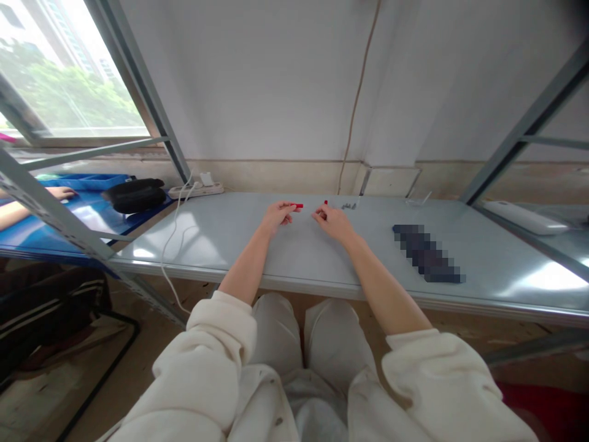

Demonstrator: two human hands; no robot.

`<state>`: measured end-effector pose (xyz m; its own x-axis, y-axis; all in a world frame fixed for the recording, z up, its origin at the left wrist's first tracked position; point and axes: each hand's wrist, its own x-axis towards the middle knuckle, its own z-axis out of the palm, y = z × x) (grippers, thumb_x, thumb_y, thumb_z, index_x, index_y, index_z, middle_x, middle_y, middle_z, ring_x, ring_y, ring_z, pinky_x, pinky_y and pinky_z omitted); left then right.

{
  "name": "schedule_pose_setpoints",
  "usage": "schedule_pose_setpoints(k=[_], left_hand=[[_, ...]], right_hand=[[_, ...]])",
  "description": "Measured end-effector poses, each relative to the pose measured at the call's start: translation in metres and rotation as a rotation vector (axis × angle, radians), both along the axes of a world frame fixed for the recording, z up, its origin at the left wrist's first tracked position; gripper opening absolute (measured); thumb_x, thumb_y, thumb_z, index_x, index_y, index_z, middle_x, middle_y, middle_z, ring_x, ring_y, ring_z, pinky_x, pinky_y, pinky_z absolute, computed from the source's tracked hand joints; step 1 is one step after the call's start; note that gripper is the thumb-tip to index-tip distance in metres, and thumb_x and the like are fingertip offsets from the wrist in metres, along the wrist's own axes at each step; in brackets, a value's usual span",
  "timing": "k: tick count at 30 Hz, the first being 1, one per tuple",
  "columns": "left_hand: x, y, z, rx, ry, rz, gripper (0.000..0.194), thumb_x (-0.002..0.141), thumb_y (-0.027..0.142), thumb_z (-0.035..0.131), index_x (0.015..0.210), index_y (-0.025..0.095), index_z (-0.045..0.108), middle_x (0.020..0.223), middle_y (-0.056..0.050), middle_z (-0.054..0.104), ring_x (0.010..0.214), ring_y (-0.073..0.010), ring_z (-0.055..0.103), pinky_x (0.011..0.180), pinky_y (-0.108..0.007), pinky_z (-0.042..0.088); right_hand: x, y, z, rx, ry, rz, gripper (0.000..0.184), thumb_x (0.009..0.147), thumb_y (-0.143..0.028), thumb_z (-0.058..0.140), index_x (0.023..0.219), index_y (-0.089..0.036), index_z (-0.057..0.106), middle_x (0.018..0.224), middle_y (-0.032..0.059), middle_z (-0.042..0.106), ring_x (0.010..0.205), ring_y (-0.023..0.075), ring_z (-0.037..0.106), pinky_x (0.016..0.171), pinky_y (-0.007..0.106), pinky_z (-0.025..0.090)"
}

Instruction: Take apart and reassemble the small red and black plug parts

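Head view: left hand (277, 216) pinched one red piece (299, 205), right hand (335, 223) a second red piece (326, 202), unjoined; grey parts (349, 207) lay loose at its two o'clock.

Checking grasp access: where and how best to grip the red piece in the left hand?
Probably pinch the exposed end of the red piece, from the right and slightly above. It is small, nearly level and points rightward; the left hand covers its other end, a fingertip just beneath.
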<state>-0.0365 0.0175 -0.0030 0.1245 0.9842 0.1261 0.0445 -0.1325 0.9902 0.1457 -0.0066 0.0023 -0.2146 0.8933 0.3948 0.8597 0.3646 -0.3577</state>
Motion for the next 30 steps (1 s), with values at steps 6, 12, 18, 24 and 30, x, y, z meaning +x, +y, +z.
schedule_pose_setpoints(k=[6,12,18,24,30], left_hand=[[0.0003,-0.007,0.0023,-0.009,-0.097,-0.238,0.036,0.068,0.037,0.063,0.095,0.014,0.058,0.1,-0.01,0.065,0.044,-0.0004,0.045,0.043,-0.017,0.031],[0.0024,-0.0079,0.002,-0.014,-0.061,-0.29,0.041,0.067,0.039,0.064,0.098,0.014,0.057,0.098,-0.01,0.066,0.045,-0.0006,0.046,0.045,-0.017,0.034],[0.0025,-0.0079,0.0014,-0.012,-0.072,-0.32,0.04,0.067,0.038,0.064,0.098,0.014,0.057,0.1,-0.011,0.065,0.044,-0.0008,0.047,0.045,-0.018,0.035],[0.0022,-0.0075,0.0014,-0.028,-0.065,-0.288,0.038,0.068,0.038,0.063,0.097,0.014,0.058,0.1,-0.011,0.065,0.044,-0.0006,0.047,0.044,-0.017,0.034],[0.0016,-0.0049,0.0,-0.027,-0.128,-0.243,0.033,0.069,0.037,0.062,0.093,0.014,0.059,0.098,-0.009,0.065,0.042,-0.0009,0.048,0.043,-0.018,0.034]], right_hand=[[-0.0022,-0.003,0.0039,0.055,0.038,0.032,0.036,0.09,-0.04,0.028,0.082,-0.018,0.055,0.07,0.0042,0.061,0.066,0.0148,0.056,0.061,0.023,0.034],[-0.0014,-0.0021,0.0034,0.06,0.051,0.052,0.037,0.09,-0.039,0.027,0.08,-0.018,0.055,0.068,0.004,0.06,0.067,0.0149,0.056,0.062,0.023,0.035],[-0.0021,-0.004,0.0047,0.054,0.081,0.076,0.036,0.089,-0.038,0.028,0.08,-0.017,0.056,0.066,0.0032,0.059,0.063,0.0134,0.053,0.062,0.022,0.034],[-0.0013,-0.0036,0.0026,0.064,0.147,0.136,0.027,0.087,-0.036,0.034,0.091,-0.018,0.054,0.077,0.0037,0.061,0.069,0.0126,0.053,0.065,0.022,0.036],[0.0008,-0.0002,-0.0014,0.099,0.207,0.164,0.026,0.082,-0.032,0.042,0.101,-0.016,0.052,0.086,0.0055,0.062,0.067,0.0122,0.052,0.066,0.023,0.037]])
